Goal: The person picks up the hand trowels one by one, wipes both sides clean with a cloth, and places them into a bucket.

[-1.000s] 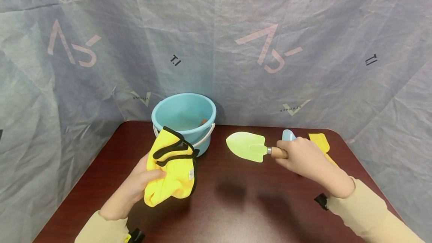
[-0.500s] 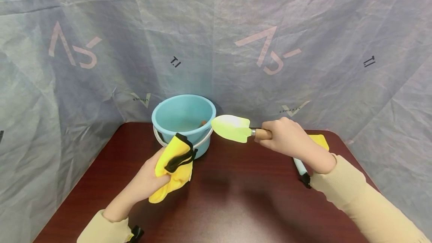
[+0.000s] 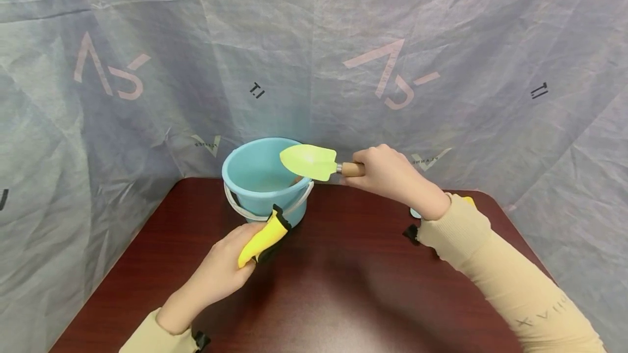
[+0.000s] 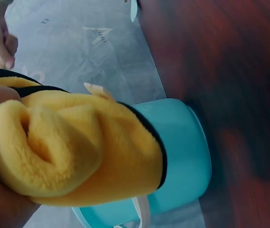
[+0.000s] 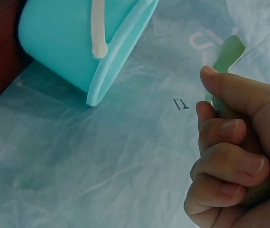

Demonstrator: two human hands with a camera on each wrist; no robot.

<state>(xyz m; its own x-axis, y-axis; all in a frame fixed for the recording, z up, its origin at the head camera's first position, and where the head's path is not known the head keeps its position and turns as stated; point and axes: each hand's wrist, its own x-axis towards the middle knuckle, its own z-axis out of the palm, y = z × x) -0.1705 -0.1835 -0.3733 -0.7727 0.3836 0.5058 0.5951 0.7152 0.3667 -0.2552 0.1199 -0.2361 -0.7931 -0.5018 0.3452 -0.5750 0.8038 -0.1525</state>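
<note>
My right hand [image 3: 385, 173] grips the wooden handle of a light green garden trowel [image 3: 309, 161]. In the head view the trowel's blade overlaps the right rim of a blue bucket [image 3: 267, 192]. The right wrist view shows my fingers curled round the handle, the blade [image 5: 228, 53] pointing away. A folded yellow cloth [image 4: 101, 147] with black edging is held in my left hand [image 3: 225, 257], in front of the bucket. Part of a brownish item [image 3: 296, 180] shows inside the bucket, mostly hidden by the trowel.
The white bucket handle [image 3: 240, 208] hangs down in front. Behind my right forearm, a pale blue item [image 3: 415, 213] and a yellow item [image 3: 469, 200] peek out on the dark red table [image 3: 314, 298]. Grey sheeting [image 3: 314, 59] hangs around the table.
My right hand has carried the trowel left and up, from over the table to the bucket's rim. My left hand has turned, so the yellow cloth now shows narrower.
</note>
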